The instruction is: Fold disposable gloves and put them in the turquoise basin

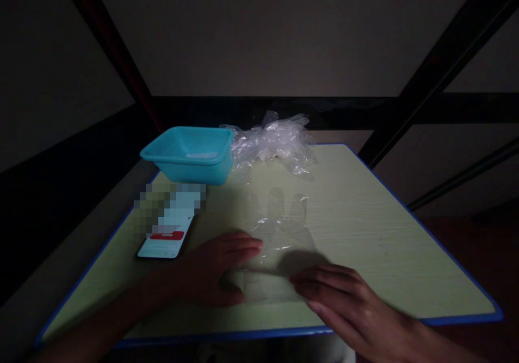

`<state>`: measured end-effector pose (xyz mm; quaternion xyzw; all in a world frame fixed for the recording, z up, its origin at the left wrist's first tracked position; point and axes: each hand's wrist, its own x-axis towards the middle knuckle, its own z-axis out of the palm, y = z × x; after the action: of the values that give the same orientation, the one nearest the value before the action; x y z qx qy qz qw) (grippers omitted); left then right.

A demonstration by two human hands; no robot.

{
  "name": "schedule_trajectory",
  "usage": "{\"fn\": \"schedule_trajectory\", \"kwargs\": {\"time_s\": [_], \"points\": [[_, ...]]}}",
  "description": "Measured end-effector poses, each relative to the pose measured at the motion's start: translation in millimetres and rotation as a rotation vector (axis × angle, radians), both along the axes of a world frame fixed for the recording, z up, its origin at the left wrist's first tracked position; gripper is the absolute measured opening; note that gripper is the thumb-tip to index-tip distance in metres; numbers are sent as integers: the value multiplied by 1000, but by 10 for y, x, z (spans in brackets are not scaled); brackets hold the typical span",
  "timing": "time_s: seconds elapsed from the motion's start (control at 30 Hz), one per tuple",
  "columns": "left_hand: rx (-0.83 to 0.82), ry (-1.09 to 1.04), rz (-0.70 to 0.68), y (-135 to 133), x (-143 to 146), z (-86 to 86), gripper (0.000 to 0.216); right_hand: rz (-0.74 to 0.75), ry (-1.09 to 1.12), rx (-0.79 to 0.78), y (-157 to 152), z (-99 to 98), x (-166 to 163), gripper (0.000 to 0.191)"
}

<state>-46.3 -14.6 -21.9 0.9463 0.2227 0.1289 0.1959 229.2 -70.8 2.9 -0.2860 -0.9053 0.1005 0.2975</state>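
Note:
A clear disposable plastic glove (279, 233) lies spread on the table, its fingers pointing away from me and its cuff nearest me. My left hand (221, 268) is beside the glove's left edge, fingers stretched out and thumb apart, with nothing gripped. At the right side of the cuff, my right hand (344, 301) has its fingers pressed together, and the cuff's edge appears to run in under the fingertips. Further back sits a crumpled heap of similar clear gloves (275, 139).
A turquoise plastic basin (186, 166) stands at the back left, touching or close to the glove heap. In front of it lies a phone (166, 239) with its screen lit, partly pixelated. The pale table (385, 244) has a blue edge. A wall rises behind.

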Motion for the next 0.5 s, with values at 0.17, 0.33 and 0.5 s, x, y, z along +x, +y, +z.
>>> {"fn": "schedule_trajectory", "kwargs": {"time_s": [0.17, 0.33, 0.5], "points": [[248, -29, -19, -20, 140, -118, 34, 3, 16, 38, 20, 2, -23, 30], [347, -120, -29, -30, 246, -87, 28, -6, -4, 107, 47, 10, -9, 31], [376, -199, -25, -18, 278, -59, 31, 20, -100, 227, 37, -36, 110, 33]]}}
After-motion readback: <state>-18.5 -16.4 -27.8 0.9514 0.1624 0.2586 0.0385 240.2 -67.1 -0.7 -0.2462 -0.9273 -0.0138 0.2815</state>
